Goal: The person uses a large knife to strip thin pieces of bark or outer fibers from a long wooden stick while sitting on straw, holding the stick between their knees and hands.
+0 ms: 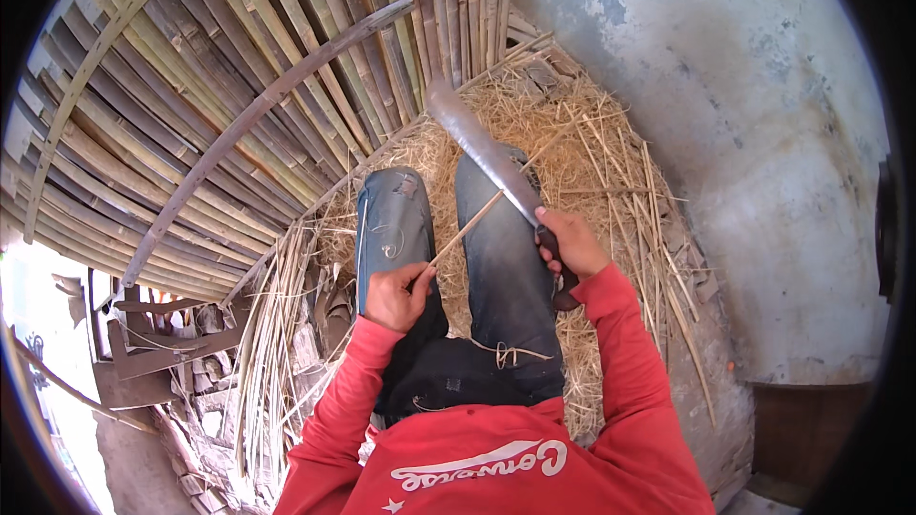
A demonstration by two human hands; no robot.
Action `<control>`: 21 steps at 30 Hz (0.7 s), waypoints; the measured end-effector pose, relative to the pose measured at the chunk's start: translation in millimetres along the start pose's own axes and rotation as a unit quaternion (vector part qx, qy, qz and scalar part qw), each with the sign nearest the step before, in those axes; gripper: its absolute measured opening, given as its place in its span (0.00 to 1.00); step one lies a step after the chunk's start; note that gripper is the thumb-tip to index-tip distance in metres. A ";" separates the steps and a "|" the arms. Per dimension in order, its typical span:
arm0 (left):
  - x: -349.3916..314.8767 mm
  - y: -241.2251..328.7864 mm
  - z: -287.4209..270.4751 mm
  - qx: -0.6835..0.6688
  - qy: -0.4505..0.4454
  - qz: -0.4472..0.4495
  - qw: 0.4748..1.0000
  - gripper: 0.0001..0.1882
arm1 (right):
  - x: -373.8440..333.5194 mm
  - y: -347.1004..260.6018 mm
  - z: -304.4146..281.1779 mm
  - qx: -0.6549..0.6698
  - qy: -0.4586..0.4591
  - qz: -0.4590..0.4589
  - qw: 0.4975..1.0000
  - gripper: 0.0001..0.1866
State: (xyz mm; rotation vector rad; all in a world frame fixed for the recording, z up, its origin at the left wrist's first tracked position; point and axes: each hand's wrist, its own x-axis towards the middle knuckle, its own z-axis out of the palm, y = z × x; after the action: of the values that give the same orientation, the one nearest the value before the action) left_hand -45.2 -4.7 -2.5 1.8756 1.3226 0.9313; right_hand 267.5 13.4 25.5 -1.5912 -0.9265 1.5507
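Observation:
My right hand (pixel 574 242) is closed round the dark handle of a machete (pixel 480 147). Its broad, worn blade points up and to the left, above my knees. Between the fingertips of my closed left hand (pixel 397 298) is one end of a thin bamboo strip (pixel 474 220). From there the strip slants up to the right and crosses the blade near its lower part, over the gap between my legs. Both hands are above my thighs in blue jeans (pixel 506 272), with loose curled shavings on the cloth.
A wall of split bamboo slats (pixel 277 67) with curved crosspieces stands at the far left. Straw-like shavings (pixel 534 105) cover the ground. Long thin strips lie in a bundle (pixel 262 362) at left and in loose strips (pixel 658 238) at right. A grey plastered wall (pixel 763 153) rises at right.

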 end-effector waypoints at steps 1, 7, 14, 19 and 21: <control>-0.1 0.5 1.0 -0.001 -0.002 -0.001 1.000 0.08 | 0.9 0.3 -2.9 0.001 0.001 0.002 1.000 0.27; 6.1 -2.2 6.2 -0.012 0.004 0.013 1.000 0.08 | 4.8 -13.0 -8.6 0.080 0.097 -0.012 0.992 0.26; 9.8 -2.2 5.6 -0.011 -0.018 0.007 1.000 0.09 | -6.5 -3.4 -8.6 -0.034 0.044 -0.009 0.998 0.26; 14.9 5.4 10.2 -0.025 -0.017 -0.004 1.000 0.10 | -12.8 -1.7 2.0 0.028 0.072 -0.007 0.997 0.26; 19.1 3.8 7.1 -0.027 -0.025 0.001 0.999 0.10 | -21.9 6.0 10.8 -0.040 -0.005 0.013 0.999 0.26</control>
State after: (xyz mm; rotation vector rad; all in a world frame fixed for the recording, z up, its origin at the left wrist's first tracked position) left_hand -32.9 11.7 0.3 1.8478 1.2535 0.9069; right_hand 256.4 -8.6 30.7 -1.6582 -0.9873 1.5573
